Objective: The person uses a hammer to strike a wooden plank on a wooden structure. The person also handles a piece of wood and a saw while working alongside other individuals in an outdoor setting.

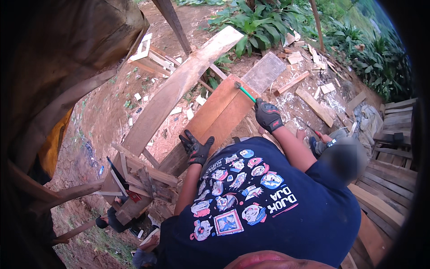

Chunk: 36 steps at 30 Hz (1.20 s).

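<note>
A reddish-brown wide board (219, 110), apparently two planks side by side, lies slanting in front of me. My left hand (196, 148), in a black glove, rests on its near left edge with the fingers spread. My right hand (268, 115), gloved too, is wrapped round the green handle of a hammer (245, 92). The hammer's small dark head is at the board's far end, close to the surface; whether it touches cannot be made out. Beneath the board lies a greyish plank (268, 71), sticking out beyond its far end.
A long curved plank (183, 83) slants along the left. Wood offcuts (316, 105) and shavings litter the ground at right. A saw with a red handle (133, 196) leans at a wooden stand on the left. Another person (344, 159) is close on the right; others are at lower left.
</note>
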### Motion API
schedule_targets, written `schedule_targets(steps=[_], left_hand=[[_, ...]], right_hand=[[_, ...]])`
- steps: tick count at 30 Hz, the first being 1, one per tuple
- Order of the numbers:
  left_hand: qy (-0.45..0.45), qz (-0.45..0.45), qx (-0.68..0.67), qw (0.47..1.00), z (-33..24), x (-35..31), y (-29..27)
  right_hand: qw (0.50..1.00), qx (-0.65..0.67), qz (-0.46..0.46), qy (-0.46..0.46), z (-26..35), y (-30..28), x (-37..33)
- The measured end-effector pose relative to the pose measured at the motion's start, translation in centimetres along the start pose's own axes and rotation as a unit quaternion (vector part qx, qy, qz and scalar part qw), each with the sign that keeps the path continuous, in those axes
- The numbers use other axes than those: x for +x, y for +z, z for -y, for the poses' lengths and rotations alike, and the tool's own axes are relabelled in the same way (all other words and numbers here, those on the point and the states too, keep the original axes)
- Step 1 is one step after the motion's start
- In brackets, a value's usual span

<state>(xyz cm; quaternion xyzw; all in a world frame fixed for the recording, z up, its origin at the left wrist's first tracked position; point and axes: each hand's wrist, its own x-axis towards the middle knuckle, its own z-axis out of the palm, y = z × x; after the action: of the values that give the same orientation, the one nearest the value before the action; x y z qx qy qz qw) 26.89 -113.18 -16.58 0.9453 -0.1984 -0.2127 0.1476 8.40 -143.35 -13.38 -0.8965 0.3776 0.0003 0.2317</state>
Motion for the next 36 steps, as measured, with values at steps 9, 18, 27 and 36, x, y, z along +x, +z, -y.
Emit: schedule_targets(steps=[9, 18, 27, 36], left_hand=[[0.006, 0.0, -0.002, 1.0, 0.2, -0.2, 0.0], [-0.005, -0.002, 0.005, 1.0, 0.2, -0.3, -0.4], [0.005, -0.008, 0.004, 1.0, 0.3, 0.0, -0.4], [0.004, 0.003, 0.019, 1.0, 0.3, -0.2, -0.4]], right_hand=[[0.986, 0.059, -0.158, -0.006, 2.4, -1.2, -0.4], [0.992, 0.057, -0.115, 0.014, 6.0, -5.8, -0.8], [0.999, -0.007, -0.032, 0.043, 2.2, -2.6, 0.2], [0.988, 0.025, -0.108, 0.104, 1.6, -2.0, -2.0]])
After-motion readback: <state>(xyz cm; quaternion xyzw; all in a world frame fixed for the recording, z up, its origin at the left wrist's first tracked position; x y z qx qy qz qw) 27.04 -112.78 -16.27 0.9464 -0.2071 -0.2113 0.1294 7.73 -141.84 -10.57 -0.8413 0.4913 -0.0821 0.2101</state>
